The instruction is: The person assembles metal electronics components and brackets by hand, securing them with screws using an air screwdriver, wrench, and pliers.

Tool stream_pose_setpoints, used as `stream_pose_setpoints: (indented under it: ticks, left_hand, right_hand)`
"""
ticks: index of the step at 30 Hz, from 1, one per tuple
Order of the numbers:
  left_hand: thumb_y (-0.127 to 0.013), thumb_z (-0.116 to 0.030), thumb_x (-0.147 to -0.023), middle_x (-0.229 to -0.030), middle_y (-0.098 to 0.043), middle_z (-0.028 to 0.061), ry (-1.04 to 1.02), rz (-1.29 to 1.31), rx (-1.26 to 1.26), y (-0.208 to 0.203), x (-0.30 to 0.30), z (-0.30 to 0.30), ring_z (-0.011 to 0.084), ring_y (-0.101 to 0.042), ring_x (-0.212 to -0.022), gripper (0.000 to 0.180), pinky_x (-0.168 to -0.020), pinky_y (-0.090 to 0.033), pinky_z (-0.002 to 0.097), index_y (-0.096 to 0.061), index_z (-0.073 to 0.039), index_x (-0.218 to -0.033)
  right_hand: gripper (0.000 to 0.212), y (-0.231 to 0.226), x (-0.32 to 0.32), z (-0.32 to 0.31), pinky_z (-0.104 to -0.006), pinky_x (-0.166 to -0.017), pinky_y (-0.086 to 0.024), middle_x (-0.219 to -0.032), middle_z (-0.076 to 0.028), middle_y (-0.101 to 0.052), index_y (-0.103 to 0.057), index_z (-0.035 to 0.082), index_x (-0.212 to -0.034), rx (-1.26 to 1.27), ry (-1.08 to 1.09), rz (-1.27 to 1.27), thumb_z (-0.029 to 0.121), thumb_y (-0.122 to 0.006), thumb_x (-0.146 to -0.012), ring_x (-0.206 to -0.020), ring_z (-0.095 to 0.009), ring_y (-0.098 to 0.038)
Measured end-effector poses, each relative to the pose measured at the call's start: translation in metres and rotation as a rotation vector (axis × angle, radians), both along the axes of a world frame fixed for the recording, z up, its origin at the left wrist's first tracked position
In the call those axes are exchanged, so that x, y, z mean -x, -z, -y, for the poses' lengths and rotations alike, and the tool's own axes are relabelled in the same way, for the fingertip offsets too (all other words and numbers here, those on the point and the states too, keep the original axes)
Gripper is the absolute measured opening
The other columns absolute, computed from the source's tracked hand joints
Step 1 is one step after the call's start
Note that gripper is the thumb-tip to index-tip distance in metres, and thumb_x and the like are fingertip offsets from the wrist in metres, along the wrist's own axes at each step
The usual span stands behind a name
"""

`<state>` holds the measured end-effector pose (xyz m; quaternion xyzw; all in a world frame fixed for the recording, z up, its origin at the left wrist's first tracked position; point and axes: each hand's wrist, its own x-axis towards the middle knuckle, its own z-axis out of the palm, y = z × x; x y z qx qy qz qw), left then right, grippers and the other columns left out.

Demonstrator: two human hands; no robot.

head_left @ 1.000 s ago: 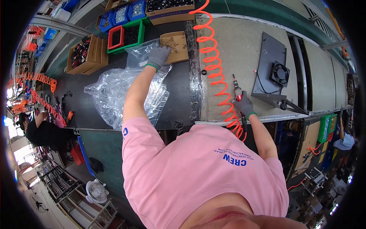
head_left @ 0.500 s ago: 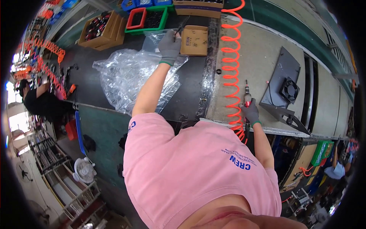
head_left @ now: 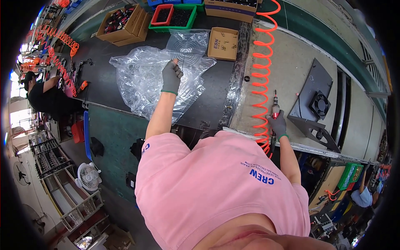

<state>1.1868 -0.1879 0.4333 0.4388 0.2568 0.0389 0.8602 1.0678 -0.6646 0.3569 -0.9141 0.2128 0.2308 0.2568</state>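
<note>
L hand [head_left: 171, 78] w/ wire guard [head_left: 186, 53], R hand [head_left: 278, 122] w/ driver [head_left: 275, 107]; cdbd tray [head_left: 218, 55] lettered.

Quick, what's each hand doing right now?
Left hand: closed, seemingly holding the round wire guard by its edge.
Right hand: closed around the power screwdriver.

I see bright windows [head_left: 17, 118] far left, metal racks [head_left: 52, 157] below, white fan [head_left: 88, 176] beside them, grey floor [head_left: 125, 218].

black bench [head_left: 210, 106] carries clear plastic bags [head_left: 139, 81], a cardboard tray [head_left: 224, 46]; grey worktop [head_left: 287, 54] carries a dark panel [head_left: 315, 85]
</note>
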Motion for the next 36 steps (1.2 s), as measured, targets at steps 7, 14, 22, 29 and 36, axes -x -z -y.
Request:
stream_pose_setpoints:
  ticks: [7,14,22,29,36]
  left_hand:
    - [-0.059,-0.019,-0.083,-0.054,-0.029,-0.0048,-0.645,-0.069,-0.095,0.018,0.016,-0.053,0.0078,-0.026,-0.044,0.025,-0.041,-0.022,0.0252,-0.043,-0.015,-0.064]
    - [-0.053,-0.025,-0.086,-0.07,-0.054,0.0022,-0.742,-0.469,-0.534,0.067,0.056,-0.11,0.0194,-0.05,-0.06,0.022,-0.054,-0.041,0.0352,-0.06,-0.005,-0.089]
    - [-0.054,-0.018,-0.088,-0.069,-0.053,0.0052,-0.129,-0.058,-0.024,0.04,-0.029,-0.046,0.0189,-0.046,-0.049,0.017,-0.049,-0.041,0.0316,-0.05,-0.007,-0.075]
    - [-0.056,-0.009,-0.086,-0.075,-0.058,0.0078,0.227,-0.088,0.193,0.049,-0.14,0.055,0.0216,-0.057,-0.066,0.01,-0.065,-0.051,0.034,-0.055,-0.001,-0.079]
    - [-0.079,-0.017,-0.066,-0.077,-0.066,0.0129,0.824,0.335,-1.731,0.023,-0.168,0.115,0.019,-0.063,-0.066,0.032,-0.06,-0.049,0.0309,-0.061,0.003,-0.083]
  right_hand:
    - [0.068,0.006,0.005,0.001,-0.0484,-0.074,-0.046,-0.093,-0.026,-0.06,-0.033,0.008,-0.114,-0.005,0.019,0.057,0.048,-0.065,-0.069,-0.087,-0.043,-0.059]
    - [0.068,-0.005,0.002,-0.001,-0.0473,-0.074,-0.046,-0.092,-0.025,-0.061,-0.034,0.008,-0.116,-0.036,0.026,0.033,0.048,-0.065,-0.069,-0.087,-0.042,-0.059]
    - [0.07,-0.003,0.005,0.004,-0.0437,-0.079,-0.047,-0.096,-0.022,-0.061,-0.037,0.006,-0.114,-0.039,0.028,0.114,0.047,-0.066,-0.066,-0.092,-0.039,-0.06]
    - [0.066,-0.013,-0.001,0.002,-0.0432,-0.077,-0.047,-0.095,-0.02,-0.061,-0.037,0.007,-0.115,-0.055,0.066,-0.035,0.041,-0.065,-0.066,-0.089,-0.035,-0.061]
    - [0.059,-0.021,-0.009,-0.013,-0.0411,-0.08,-0.047,-0.097,-0.02,-0.061,-0.042,0.007,-0.113,-0.235,0.198,0.015,0.039,-0.063,-0.068,-0.091,-0.034,-0.061]
